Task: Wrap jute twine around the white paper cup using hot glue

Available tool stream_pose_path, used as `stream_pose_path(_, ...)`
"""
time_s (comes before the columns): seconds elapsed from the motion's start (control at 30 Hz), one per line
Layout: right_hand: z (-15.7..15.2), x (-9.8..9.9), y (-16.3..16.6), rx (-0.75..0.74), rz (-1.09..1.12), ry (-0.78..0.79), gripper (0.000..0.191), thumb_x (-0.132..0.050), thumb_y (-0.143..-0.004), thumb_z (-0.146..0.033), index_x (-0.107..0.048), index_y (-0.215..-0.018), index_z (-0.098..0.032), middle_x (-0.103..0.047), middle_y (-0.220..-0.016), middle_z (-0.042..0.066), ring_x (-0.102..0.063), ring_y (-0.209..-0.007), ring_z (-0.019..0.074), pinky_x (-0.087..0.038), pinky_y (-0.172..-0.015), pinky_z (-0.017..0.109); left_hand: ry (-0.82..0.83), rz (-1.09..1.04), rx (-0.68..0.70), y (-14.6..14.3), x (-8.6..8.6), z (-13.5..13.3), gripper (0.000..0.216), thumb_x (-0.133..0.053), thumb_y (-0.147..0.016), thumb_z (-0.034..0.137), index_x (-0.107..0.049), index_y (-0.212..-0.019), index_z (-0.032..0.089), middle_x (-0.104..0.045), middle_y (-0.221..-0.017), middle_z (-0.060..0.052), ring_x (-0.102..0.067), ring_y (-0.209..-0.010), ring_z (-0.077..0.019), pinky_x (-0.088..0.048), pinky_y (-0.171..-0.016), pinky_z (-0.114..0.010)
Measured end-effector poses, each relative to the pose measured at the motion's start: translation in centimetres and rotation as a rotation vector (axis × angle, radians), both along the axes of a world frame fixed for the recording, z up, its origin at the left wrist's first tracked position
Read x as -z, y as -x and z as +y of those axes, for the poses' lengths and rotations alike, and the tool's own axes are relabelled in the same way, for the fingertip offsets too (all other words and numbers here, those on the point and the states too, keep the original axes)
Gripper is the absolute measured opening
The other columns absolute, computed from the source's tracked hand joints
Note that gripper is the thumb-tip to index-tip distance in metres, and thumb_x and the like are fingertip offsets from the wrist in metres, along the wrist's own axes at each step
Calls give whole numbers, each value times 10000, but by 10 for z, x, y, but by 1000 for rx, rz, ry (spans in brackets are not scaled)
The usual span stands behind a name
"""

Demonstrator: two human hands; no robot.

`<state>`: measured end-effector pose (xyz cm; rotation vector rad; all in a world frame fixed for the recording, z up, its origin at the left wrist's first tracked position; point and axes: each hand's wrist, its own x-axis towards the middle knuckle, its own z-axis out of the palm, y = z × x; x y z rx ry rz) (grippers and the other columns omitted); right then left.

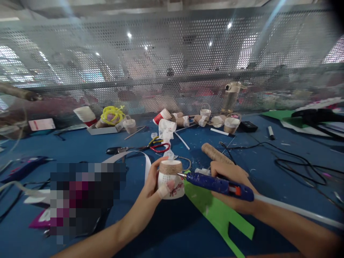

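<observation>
My left hand [153, 186] is closed round a white paper cup [170, 186] with a printed floral pattern and a band of twine [171, 167] wound near its rim. A bandage [163, 190] is wrapped on the thumb. In my right hand [233, 179] I grip a blue glue gun [215, 182], a long white glue stick [295, 208] trailing from its back end. The gun's metal tip meets or nearly meets the cup's right side, just under the twine band. Behind the right hand lies a twine roll [216, 154].
Green paper [212, 208] lies below the right hand. Red-handled scissors [161, 146], a white strip [134, 154] and black cable [290, 163] spread behind. Twine-wrapped cups [232, 124], a bottle [231, 96] and a box with yellow cord [113, 116] line the perforated metal screen [172, 46].
</observation>
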<state>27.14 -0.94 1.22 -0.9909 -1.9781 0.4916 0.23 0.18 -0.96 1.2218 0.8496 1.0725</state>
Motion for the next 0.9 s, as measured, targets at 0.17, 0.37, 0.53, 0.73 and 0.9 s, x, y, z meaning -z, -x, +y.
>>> stream_pose_path(0.17, 0, 0, -1, 4, -16, -4, 298, -651, -764, -142, -385, -724, -270, -451, -635, -75, -386, -541, 128, -275, -556, 312, -2, 27, -77, 1, -2, -3, 609, -814, -934, 429, -537, -1471, 349, -678, -1385, -67, -675, -1212, -330, -545, -1023, -434)
stream_pose_path(0.37, -2, -1, -1, 6, -29, -25, 295, -635, -765, -120, -382, -747, -270, -455, -666, -66, -400, -557, 126, -269, -555, 306, -42, 70, -16, 1, -4, -2, 610, -805, -959, 412, -496, -1481, 350, -659, -1392, -62, -655, -1238, -319, -526, -1071, -433)
stream_pose_path(0.53, 3, 3, -2, -13, -17, -81, 277, -649, -767, -172, -390, -747, -268, -447, -655, -77, -381, -536, 117, -257, -535, 286, -45, 102, -25, 2, -4, 0, 645, -779, -959, 491, -462, -1499, 337, -648, -1391, -78, -664, -1215, -331, -543, -1051, -467)
stream_pose_path(0.73, 3, 4, -2, 11, -3, -90, 271, -626, -774, -136, -388, -744, -262, -475, -659, -74, -399, -566, 114, -252, -541, 277, 3, 98, -53, 5, -1, 2, 650, -770, -952, 508, -471, -1507, 349, -616, -1448, -78, -619, -1293, -353, -526, -1070, -463)
stream_pose_path(0.9, 3, 2, -1, 5, 6, -93, 268, -623, -778, -123, -394, -739, -257, -467, -654, -79, -393, -566, 104, -260, -539, 265, 26, 87, -57, 2, -3, 2, 720, -808, -899, 547, -500, -1510, 326, -638, -1455, -91, -624, -1300, -376, -523, -1079, -477)
